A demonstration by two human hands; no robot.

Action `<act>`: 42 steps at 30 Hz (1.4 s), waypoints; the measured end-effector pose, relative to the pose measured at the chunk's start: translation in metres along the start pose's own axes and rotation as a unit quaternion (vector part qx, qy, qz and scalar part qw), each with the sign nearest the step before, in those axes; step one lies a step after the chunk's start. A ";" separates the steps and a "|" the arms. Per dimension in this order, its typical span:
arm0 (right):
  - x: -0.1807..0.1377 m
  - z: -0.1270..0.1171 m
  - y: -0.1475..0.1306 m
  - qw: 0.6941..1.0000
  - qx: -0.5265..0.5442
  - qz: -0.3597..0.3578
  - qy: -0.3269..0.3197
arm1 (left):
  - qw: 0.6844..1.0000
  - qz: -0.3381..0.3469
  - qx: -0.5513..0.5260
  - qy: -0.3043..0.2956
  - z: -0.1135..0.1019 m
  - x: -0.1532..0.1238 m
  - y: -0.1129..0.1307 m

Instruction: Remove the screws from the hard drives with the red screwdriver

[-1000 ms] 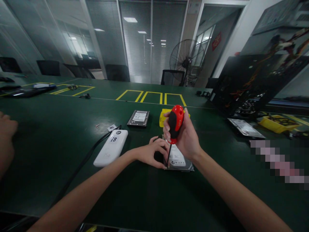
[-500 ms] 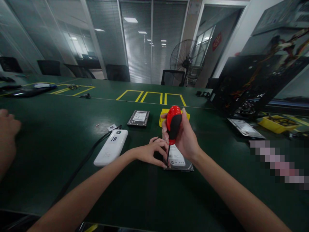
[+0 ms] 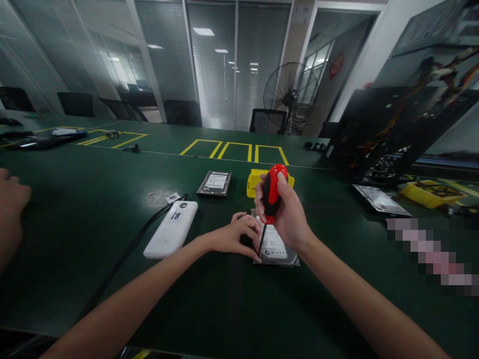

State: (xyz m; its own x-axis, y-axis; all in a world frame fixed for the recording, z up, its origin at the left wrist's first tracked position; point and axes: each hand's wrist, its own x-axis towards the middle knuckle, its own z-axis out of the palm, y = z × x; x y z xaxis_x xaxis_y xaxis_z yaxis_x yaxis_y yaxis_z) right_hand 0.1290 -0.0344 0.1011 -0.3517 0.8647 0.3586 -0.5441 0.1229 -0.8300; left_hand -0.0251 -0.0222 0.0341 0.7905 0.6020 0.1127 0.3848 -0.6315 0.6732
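Note:
My right hand [image 3: 288, 214] is wrapped round a red and black screwdriver [image 3: 272, 192], held upright with its tip on the near left corner of a hard drive [image 3: 276, 248] lying flat on the green table [image 3: 93, 209]. My left hand [image 3: 234, 238] rests against the drive's left edge, fingers curled and pinching at the corner by the screwdriver tip. What the fingertips grip is too small to make out.
A second hard drive [image 3: 215, 182] and a yellow tray [image 3: 256, 180] lie behind. A white device marked 18 [image 3: 171, 228] with a black cable lies to the left. Another person's hand [image 3: 9, 209] shows at the left edge. An open computer case [image 3: 392, 134] stands right.
The screwdriver handle has turned and shifted slightly in my right hand. My left hand stays at the drive's corner.

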 end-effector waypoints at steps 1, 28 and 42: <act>0.000 0.000 0.000 1.000 0.001 0.005 -0.002 | 1.000 0.002 -0.001 0.003 0.001 0.000 0.000; 0.002 -0.001 -0.007 1.000 0.017 -0.021 0.001 | 1.000 0.011 0.028 -0.003 -0.004 0.001 -0.009; -0.003 0.004 -0.004 0.999 -0.017 -0.044 -0.019 | 1.000 -0.006 0.009 0.015 -0.001 0.000 -0.013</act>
State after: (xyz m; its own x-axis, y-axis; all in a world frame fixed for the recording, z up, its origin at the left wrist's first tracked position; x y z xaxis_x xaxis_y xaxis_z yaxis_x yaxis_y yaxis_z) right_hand 0.1292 -0.0394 0.1048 -0.3323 0.8312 0.4458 -0.5488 0.2140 -0.8081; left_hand -0.0304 -0.0133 0.0267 0.7712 0.6240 0.1261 0.4036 -0.6324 0.6612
